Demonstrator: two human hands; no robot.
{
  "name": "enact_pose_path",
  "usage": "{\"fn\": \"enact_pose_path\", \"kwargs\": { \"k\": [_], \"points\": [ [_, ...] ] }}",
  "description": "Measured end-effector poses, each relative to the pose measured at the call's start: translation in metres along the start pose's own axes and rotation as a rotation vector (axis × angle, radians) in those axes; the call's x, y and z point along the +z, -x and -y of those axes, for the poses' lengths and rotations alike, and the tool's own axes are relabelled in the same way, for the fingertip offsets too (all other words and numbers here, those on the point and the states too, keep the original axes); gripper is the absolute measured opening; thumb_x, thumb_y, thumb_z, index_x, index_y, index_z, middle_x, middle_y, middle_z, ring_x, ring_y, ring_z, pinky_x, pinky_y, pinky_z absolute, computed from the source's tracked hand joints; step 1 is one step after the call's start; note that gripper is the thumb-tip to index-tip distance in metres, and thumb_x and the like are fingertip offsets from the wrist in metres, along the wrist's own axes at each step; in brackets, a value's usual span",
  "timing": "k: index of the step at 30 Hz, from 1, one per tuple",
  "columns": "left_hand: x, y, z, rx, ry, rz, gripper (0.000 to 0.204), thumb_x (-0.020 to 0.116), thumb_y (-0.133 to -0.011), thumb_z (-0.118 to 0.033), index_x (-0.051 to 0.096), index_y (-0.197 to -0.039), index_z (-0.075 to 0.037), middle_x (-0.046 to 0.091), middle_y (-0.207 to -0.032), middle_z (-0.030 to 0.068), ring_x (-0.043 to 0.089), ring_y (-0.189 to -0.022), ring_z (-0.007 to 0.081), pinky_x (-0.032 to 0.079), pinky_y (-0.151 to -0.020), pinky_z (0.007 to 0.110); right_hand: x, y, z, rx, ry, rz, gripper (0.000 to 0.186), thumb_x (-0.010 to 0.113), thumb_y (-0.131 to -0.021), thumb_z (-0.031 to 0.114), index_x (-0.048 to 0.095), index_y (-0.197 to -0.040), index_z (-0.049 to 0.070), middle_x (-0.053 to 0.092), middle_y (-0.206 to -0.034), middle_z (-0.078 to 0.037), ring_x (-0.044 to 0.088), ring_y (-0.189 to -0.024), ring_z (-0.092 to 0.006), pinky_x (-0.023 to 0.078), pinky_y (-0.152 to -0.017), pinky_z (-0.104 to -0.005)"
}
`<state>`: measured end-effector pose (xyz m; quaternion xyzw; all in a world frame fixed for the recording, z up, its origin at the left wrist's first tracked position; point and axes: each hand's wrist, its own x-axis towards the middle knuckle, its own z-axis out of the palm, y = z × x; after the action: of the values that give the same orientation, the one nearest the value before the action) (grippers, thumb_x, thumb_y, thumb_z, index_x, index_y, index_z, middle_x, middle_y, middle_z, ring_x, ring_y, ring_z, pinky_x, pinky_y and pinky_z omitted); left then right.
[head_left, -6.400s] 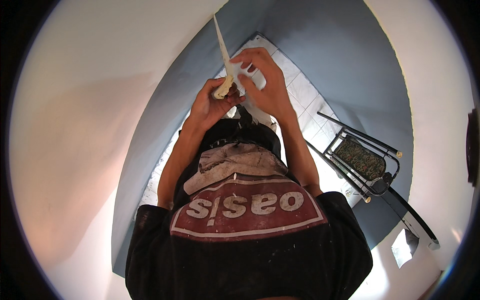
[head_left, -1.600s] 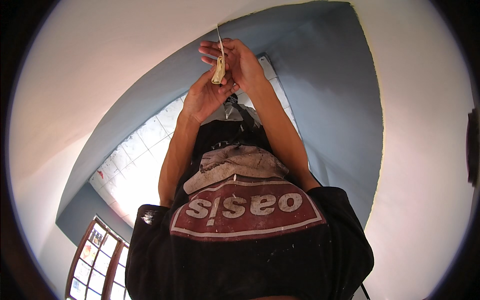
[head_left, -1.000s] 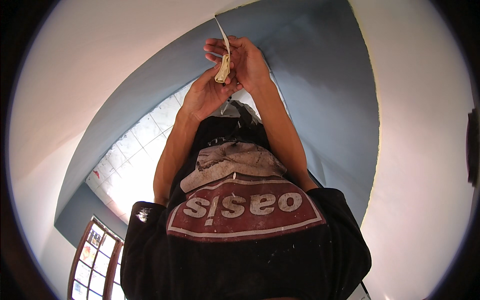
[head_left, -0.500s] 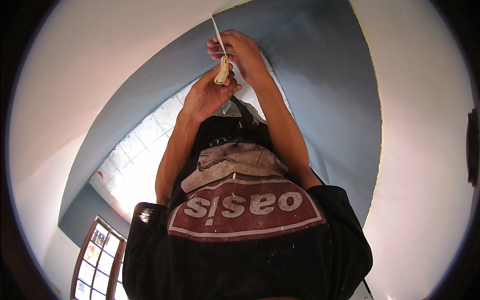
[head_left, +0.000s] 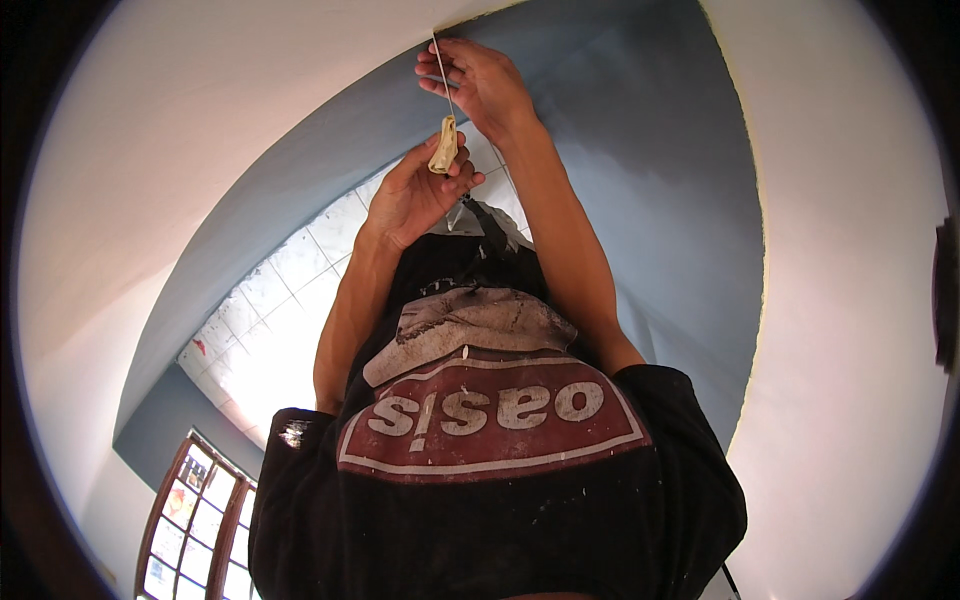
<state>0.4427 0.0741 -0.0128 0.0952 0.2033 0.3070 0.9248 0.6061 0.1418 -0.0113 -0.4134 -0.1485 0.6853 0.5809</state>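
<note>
Nearest, along the bottom of the frame, is the wearer's black cotton T-shirt with a dark-red panel print (head_left: 480, 520). Above it, at upper centre, the left hand (head_left: 402, 205) pinches a pale-yellow, flattened roll of what looks like masking tape (head_left: 443, 150) between thumb and fingers. The right hand (head_left: 487, 92) is higher and apart from the left, its fingers spread and half curled behind a thin cream tape strip (head_left: 445, 80); whether they touch it I cannot tell.

The roll's long axis runs almost up the frame, its top tipped slightly right. From that upper end the strip leads up and a little left, seen nearly edge-on, to the border of the walls near the top edge.

The roll should be light and squashy, grippy rather than slippery, and best held by its flattened sides. The strip is probably limp, tacky and easy to tear or twist, so better handled by its edges.

Beyond are the blue-grey painted wall (head_left: 650, 170) and white upper wall (head_left: 250, 90), white floor tiles (head_left: 285, 290) at centre left and a brown-framed, many-paned window (head_left: 225, 535) at lower left.
</note>
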Motion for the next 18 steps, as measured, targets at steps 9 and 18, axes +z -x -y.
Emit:
{"fn": "enact_pose_path", "kwargs": {
  "k": [9,18],
  "points": [
    [-0.001,-0.004,0.001,-0.022,-0.069,-0.038,0.033,0.052,-0.107,-0.032,0.063,-0.121,-0.004,0.05,-0.08,-0.0006,0.045,-0.07,0.0117,0.046,-0.103,0.042,-0.003,-0.005,-0.007,0.006,-0.108,0.038,0.023,0.059,-0.102,0.015,0.065,-0.107,-0.008,0.068,-0.105,-0.017,0.069,-0.107,-0.0338,0.056,-0.103,-0.0463],
    [0.0,-0.013,0.018,-0.055,-0.064,-0.063,0.032,0.055,-0.106,-0.032,0.062,-0.119,-0.003,0.056,-0.081,0.0014,0.049,-0.071,0.0131,0.043,-0.108,0.045,-0.016,0.003,-0.002,-0.026,-0.159,0.051,0.026,0.056,-0.102,0.014,0.063,-0.106,-0.01,0.068,-0.104,-0.019,0.07,-0.107,-0.0362,0.058,-0.103,-0.0489]
  ]
}}
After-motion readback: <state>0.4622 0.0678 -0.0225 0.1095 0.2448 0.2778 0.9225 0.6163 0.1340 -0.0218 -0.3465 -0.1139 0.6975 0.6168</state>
